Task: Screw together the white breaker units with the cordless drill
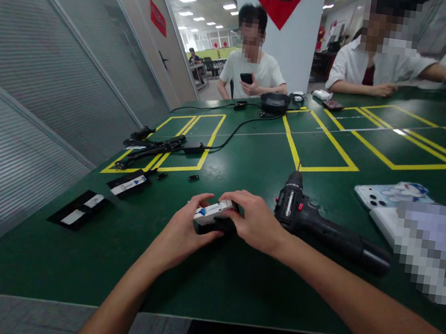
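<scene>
A small black module with a white label rests on the green table in front of me. My left hand grips its near left side with curled fingers. My right hand holds its right end, fingers wrapped over the top. Just right of my right hand lies a black cordless screwdriver on its side, untouched. Two similar black labelled modules lie to the left. Small dark parts sit a little beyond my hands.
A tangle of black cables and tools lies in a yellow-taped box at left. A phone and a blurred pad lie at right. Two people sit at the far side; one holds a phone. A glass partition runs along the left.
</scene>
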The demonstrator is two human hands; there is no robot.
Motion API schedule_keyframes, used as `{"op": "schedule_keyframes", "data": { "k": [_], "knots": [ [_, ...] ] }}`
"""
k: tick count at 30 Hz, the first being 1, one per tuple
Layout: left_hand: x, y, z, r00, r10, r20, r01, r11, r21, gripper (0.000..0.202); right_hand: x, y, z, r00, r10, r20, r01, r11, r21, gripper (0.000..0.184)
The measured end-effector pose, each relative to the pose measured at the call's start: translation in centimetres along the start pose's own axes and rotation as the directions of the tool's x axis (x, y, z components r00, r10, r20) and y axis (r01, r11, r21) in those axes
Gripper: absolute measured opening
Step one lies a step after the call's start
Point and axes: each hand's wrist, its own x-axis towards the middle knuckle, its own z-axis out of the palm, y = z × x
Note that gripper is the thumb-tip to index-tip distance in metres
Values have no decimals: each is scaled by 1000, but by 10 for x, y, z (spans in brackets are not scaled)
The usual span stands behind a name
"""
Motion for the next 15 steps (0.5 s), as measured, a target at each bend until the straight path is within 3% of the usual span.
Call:
{"op": "schedule_keyframes", "data": {
  "k": [4, 6, 8, 10, 11, 13, 15],
  "knots": [
    [-6, -10, -9, 996, -83, 14, 83, 995, -53, 61, 10, -8, -12, 988, 28, -149, 3, 978, 208, 25],
    [-13, -23, -21, 982, -166, -87, 169, 985, 37, 57, 13, -11, -21, 964, 41, -264, 31, 965, 261, 22],
    [-23, -41, -35, 926, -252, -282, 304, 939, 162, 58, 13, -10, -26, 944, 56, -324, 25, 970, 242, 24],
    [-35, -61, -47, 830, -295, -473, 464, 836, 293, 67, 8, -7, -24, 941, 78, -328, -23, 986, 166, 27],
    [-40, -70, -52, 805, -328, -494, 518, 794, 317, 71, 4, -5, -20, 944, 87, -318, -48, 991, 129, 28],
    [-48, -83, -56, 780, -398, -483, 578, 754, 313, 74, -3, -1, -11, 956, 103, -276, -81, 993, 90, 30],
    [-52, -85, -56, 791, -420, -444, 574, 762, 302, 80, -10, 0, 0, 969, 111, -223, -94, 992, 84, 31]
  ]
}}
